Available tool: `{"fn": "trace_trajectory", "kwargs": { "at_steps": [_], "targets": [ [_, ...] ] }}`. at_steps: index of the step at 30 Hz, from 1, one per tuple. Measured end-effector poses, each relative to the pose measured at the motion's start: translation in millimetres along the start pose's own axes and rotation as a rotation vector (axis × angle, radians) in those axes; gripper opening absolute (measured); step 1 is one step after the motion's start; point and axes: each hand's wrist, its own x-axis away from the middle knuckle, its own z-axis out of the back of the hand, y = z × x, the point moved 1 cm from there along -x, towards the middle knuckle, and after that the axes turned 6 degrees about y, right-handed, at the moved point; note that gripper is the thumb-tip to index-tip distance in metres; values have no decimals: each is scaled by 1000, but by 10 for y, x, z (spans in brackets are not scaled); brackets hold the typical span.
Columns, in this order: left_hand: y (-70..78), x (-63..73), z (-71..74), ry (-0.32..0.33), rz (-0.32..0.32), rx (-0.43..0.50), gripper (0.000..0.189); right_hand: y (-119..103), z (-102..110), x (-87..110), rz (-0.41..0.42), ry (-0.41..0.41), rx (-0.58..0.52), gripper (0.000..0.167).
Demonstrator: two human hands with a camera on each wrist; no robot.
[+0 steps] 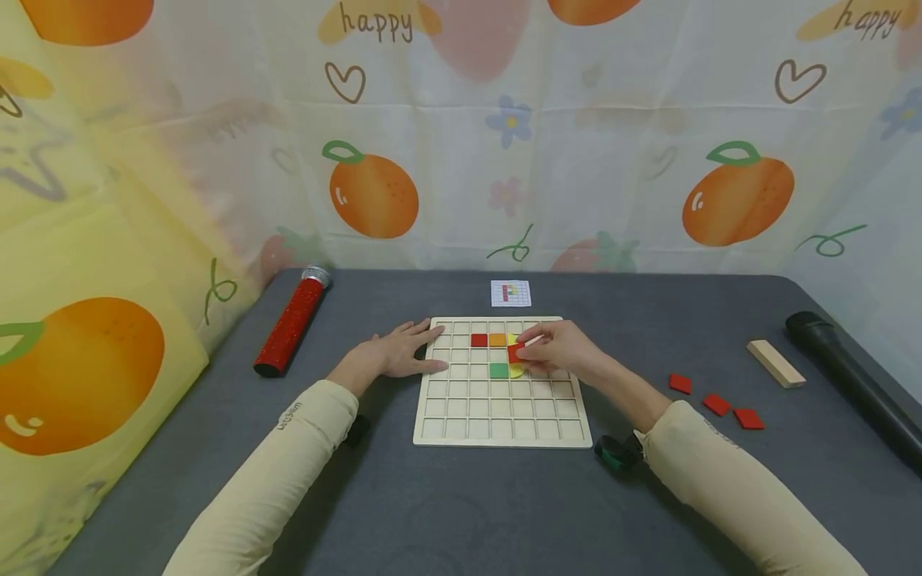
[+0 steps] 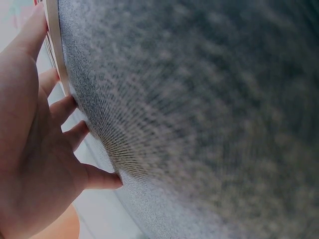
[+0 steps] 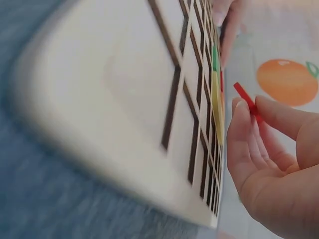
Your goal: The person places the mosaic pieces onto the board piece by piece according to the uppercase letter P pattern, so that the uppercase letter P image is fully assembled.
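Note:
A pale wooden grid board [image 1: 504,434] lies on the dark table. My left hand [image 1: 394,352] rests at its left edge with fingers spread, thumb and a fingertip on the border; the left wrist view shows the other fingertips on the table. Between thumb and fingers, my right hand [image 1: 565,350] pinches a red square tile [image 3: 243,93], held just above the board's cells. On the grid sit a red tile [image 1: 479,341], an orange tile [image 1: 498,341], a green tile [image 1: 499,370] and a yellow piece [image 1: 516,372]. Another yellow piece [image 1: 512,338] is partly hidden by the right hand.
Behind the board lies a small card [image 1: 511,294] printed with a coloured grid. Right of the board are loose red tiles [image 1: 716,405], a wooden block [image 1: 775,364] and a black microphone [image 1: 857,384]. A red microphone [image 1: 291,328] lies at the left. A printed curtain [image 1: 446,176] hangs behind.

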Motion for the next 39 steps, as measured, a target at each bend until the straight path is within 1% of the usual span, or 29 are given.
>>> {"fn": "trace_trajectory", "kwargs": {
  "at_steps": [3,7,14,18,21,25,29,34,39],
  "targets": [
    [-1,1,-3,3,4,1,82,-42,-64,-37,-11,-10,-36,28],
    [-6,-4,-9,4,9,4,82,-97,-156,-79,-44,-6,-58,25],
    [-17,-9,-16,4,7,22,82,-188,-272,-176,-118,36,-4,26],
    [-23,-16,-14,4,10,20,83,-238,-333,-227,-136,31,8,26],
    [-22,-24,-19,0,16,16,83,-263,-379,-253,-148,27,-8,25],
    [-18,-30,-30,-3,20,12,83,-273,-430,-278,-152,34,-13,23],
    [-15,-35,-35,-6,24,15,83,-273,-476,-296,-151,50,26,21],
    [-15,-43,-31,-10,26,19,83,-281,-513,-311,-132,57,48,19],
    [-18,-60,-9,-12,21,11,83,-305,-508,-298,-103,54,96,16]
  ]
}}
